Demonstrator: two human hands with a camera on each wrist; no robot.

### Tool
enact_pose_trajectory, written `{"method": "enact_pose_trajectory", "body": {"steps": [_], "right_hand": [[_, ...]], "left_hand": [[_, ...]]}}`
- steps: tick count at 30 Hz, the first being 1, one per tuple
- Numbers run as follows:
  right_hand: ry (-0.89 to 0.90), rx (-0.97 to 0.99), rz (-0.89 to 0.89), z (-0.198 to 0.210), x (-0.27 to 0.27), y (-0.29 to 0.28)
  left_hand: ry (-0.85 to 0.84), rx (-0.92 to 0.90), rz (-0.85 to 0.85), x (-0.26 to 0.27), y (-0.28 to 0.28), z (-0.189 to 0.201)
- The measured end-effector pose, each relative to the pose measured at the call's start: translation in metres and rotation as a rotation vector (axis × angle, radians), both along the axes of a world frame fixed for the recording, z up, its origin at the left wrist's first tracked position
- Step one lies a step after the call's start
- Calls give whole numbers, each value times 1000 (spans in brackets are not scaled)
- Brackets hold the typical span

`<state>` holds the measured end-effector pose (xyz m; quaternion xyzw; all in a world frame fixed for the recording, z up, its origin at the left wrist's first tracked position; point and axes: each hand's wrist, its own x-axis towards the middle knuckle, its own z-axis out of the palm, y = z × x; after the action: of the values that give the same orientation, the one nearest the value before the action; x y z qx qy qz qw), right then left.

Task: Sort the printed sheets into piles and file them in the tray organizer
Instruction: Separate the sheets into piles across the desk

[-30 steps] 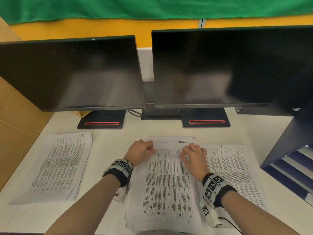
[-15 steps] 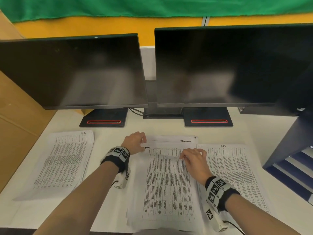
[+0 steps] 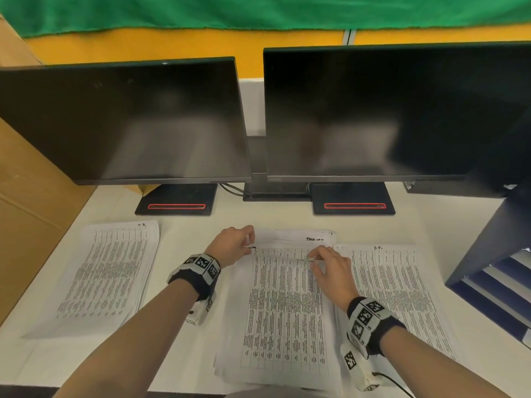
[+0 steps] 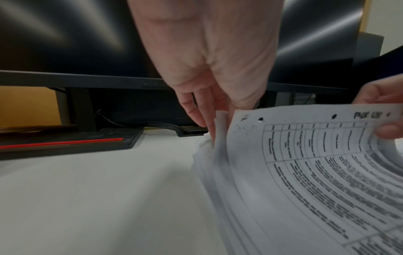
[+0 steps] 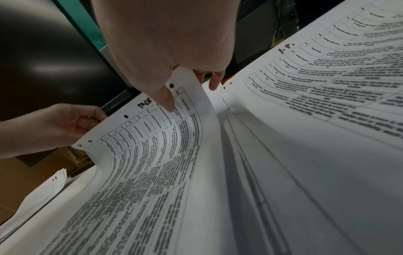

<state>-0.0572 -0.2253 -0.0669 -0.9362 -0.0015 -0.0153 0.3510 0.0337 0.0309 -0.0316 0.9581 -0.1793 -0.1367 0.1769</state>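
— Fingers first: what are they doing?

— Both sets pinch the same top sheet (image 3: 283, 305) of the middle pile (image 3: 230, 351). The left hand (image 3: 230, 245) holds its far left corner, thumb against curled fingers (image 4: 196, 110). The right hand (image 3: 330, 267) nips the far edge further right, thumb (image 5: 162, 96) on the printed face and the other fingers behind the paper.

— Is the sheet flat?

— No. Its far edge is lifted and bowed upward off the pile; the near part lies on the sheets beneath. The wrist views show punched holes and a handwritten heading along that lifted edge.

— Where do the other sheets lie?

— Three piles sit on the white desk (image 3: 186, 225). The left pile (image 3: 106, 277) lies well apart from the middle one. The right pile (image 3: 396, 294) lies just beside it; whether their edges overlap I cannot tell. Each has a small handwritten mark at the top.

— And the tray organizer?

— At the right edge of the desk stands the dark blue tray organizer (image 3: 494, 254), with pale sheets showing in its shelves.

— Anything behind?

— Two dark monitors (image 3: 123, 122) on black bases with red stripes, and a brown cardboard panel (image 3: 26, 202) on the left.
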Motion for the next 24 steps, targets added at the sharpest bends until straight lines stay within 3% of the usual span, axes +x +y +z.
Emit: {"method": "enact_pose_trajectory", "body": {"steps": [7, 12, 14, 17, 19, 21, 24], "right_hand": [[35, 124, -61, 2, -2, -4], [-43, -44, -70, 2, 1, -9], [-12, -58, -11, 3, 1, -9], [25, 3, 25, 5, 1, -8], [38, 64, 26, 6, 1, -8], [74, 197, 48, 12, 0, -6], [130, 498, -59, 26, 4, -5]], "left_hand": [[-151, 55, -125, -11, 9, -1], [-329, 19, -238, -18, 15, -8], [-249, -105, -224, -23, 14, -6], [24, -314, -66, -29, 12, -4], [170, -356, 6, -31, 7, -3], [227, -255, -36, -32, 1, 0], [42, -64, -204, -32, -5, -1]]}}
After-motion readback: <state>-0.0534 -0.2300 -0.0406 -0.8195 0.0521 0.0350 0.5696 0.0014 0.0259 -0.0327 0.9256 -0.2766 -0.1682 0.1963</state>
